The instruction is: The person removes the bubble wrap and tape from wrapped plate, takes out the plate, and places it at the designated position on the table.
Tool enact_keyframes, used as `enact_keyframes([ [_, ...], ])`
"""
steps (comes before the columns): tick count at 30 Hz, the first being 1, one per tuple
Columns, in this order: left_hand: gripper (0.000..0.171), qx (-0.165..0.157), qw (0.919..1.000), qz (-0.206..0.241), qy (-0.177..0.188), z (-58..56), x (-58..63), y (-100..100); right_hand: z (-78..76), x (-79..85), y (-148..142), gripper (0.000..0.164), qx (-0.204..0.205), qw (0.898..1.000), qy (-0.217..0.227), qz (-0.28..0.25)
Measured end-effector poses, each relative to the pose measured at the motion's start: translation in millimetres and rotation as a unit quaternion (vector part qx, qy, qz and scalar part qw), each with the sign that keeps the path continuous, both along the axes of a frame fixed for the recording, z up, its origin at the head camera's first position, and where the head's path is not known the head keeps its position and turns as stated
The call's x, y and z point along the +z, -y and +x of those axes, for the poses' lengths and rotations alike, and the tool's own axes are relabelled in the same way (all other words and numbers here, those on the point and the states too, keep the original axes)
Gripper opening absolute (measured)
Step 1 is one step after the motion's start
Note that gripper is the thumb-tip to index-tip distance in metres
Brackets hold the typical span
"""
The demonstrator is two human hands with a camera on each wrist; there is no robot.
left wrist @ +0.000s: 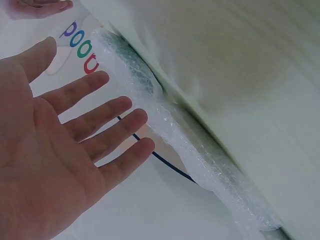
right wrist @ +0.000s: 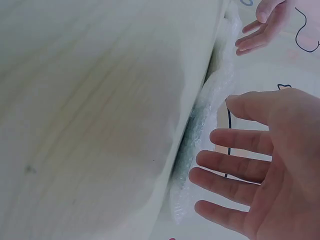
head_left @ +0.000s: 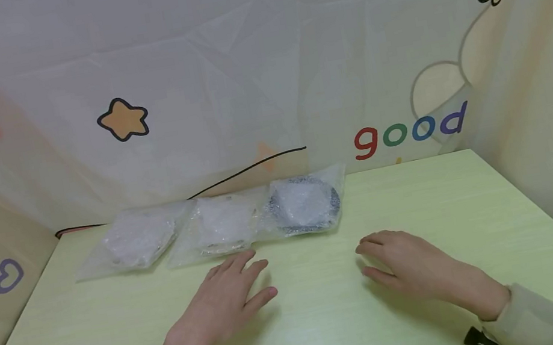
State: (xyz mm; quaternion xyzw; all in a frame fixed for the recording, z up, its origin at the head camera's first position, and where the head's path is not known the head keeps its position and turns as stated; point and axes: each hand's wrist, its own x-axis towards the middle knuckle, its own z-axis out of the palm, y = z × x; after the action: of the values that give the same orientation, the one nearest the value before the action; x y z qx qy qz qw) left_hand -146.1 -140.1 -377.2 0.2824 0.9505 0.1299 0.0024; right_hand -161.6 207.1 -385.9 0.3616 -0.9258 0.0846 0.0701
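Three bubble-wrapped packages lie in a row along the back of the table. The left package [head_left: 139, 237] and the middle package [head_left: 226, 220] look whitish, while the right package [head_left: 306, 204] shows something dark and ring-shaped through its wrap. What each contains cannot be made out. My left hand [head_left: 221, 304] hovers in front of the middle package, its fingers spread and holding nothing. Over the table's right half, my right hand [head_left: 412, 262] is also bare, fingers loosely extended, nearest to the right package. Both wrist views show the palms free, with the bubble wrap [left wrist: 175, 135] beyond the fingers.
A pale wooden table [head_left: 326, 335] fills the lower view. Behind it hangs a light printed curtain [head_left: 250, 79] with a star, flower and the word "good"; more cloth closes both sides. Black clips [head_left: 481, 341] sit by the sleeve cuffs.
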Motion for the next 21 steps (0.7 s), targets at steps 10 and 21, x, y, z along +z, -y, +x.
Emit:
enact_keyframes([
  [10,0.049,-0.016,0.9998,0.002,-0.011,-2.2,-2.4,-1.0,-1.5,1.2,4.3,0.027,-0.008,1.000,0.002,-0.006],
  [21,0.046,-0.022,0.9997,-0.003,-0.008,-1.1,1.3,-1.8,-8.9,2.6,15.9,0.034,0.011,0.999,-0.027,-0.020],
])
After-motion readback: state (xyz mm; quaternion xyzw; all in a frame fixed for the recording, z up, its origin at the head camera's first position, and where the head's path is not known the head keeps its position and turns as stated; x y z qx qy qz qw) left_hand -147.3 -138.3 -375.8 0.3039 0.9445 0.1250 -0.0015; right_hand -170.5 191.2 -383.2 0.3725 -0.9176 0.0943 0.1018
